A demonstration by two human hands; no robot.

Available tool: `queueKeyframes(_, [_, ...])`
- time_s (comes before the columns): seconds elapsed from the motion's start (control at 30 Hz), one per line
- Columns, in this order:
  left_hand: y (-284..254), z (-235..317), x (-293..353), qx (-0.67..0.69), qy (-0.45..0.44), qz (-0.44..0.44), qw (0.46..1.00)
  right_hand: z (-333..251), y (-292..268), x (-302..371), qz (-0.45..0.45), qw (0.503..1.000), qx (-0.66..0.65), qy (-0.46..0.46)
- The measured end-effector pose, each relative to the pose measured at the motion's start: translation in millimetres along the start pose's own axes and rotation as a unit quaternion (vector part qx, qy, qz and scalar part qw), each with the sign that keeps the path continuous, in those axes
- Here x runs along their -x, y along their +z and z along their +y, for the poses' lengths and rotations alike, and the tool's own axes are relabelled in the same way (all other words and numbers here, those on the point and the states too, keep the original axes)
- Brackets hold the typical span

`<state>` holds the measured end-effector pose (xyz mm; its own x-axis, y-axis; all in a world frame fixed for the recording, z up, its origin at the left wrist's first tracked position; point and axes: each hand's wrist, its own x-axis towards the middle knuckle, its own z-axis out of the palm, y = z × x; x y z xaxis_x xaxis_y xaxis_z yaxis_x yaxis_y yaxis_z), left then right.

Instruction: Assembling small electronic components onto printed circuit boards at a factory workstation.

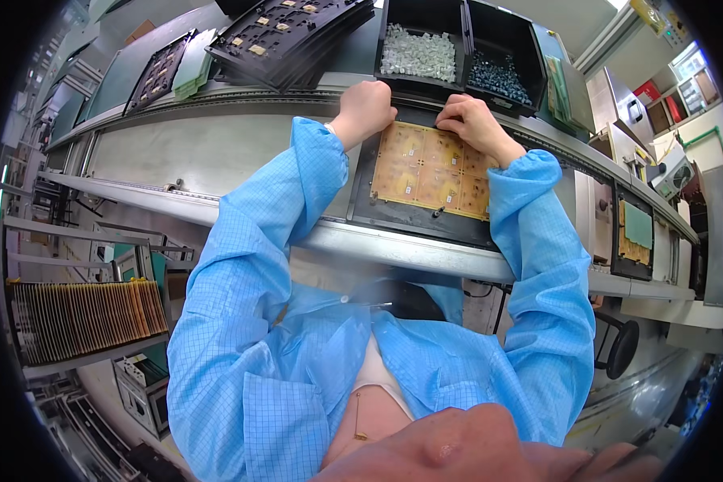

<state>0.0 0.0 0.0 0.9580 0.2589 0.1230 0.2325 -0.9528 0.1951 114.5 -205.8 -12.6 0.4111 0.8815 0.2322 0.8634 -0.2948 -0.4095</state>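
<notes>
A yellow-brown circuit board panel point(419, 167), divided into several sections with small dark parts, lies in a black carrier tray point(363, 197) on the metal conveyor. My left hand point(365, 110) is curled closed at the panel's far left corner; its fingertips are mostly hidden from view. Over the panel's far edge, my right hand point(472, 127) has thumb and fingers drawn together in a pinch. Whatever sits between those fingers is too small or covered to make out. My right sleeve hides the panel's near right part.
Beyond the conveyor stand a black bin of whitish connectors point(418, 55) and a black bin of dark blue parts point(496, 79). Stacked black trays point(285, 40) lean at the far left. Another carrier point(633, 233) sits to the right. A rack of boards point(88, 321) stands left.
</notes>
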Motion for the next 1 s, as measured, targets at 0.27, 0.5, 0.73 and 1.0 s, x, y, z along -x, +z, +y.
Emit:
queueKeyframes(0.27, [4.8, -3.6, 4.6, 0.030, 0.057, -0.007, 0.998, 6.5, -15.3, 6.2, -0.049, 0.996, -0.077, -0.001])
queueKeyframes(0.5, [-21.1, -27.5, 45.2, 0.146, 0.395, -0.014, 0.907, 22.7, -44.5, 85.0, 0.161, 0.987, 0.024, -0.013])
queueKeyframes(0.73, [-4.3, -4.7, 44.4, 0.032, 0.470, 0.105, 0.876, 55.0, -29.3, 157.4, 0.221, 0.944, 0.000, 0.245])
queueKeyframes(1.0, [-26.4, -19.3, 41.1, -0.030, 0.403, 0.169, 0.899, -3.3, -0.6, 139.2, 0.243, 0.934, 0.003, 0.262])
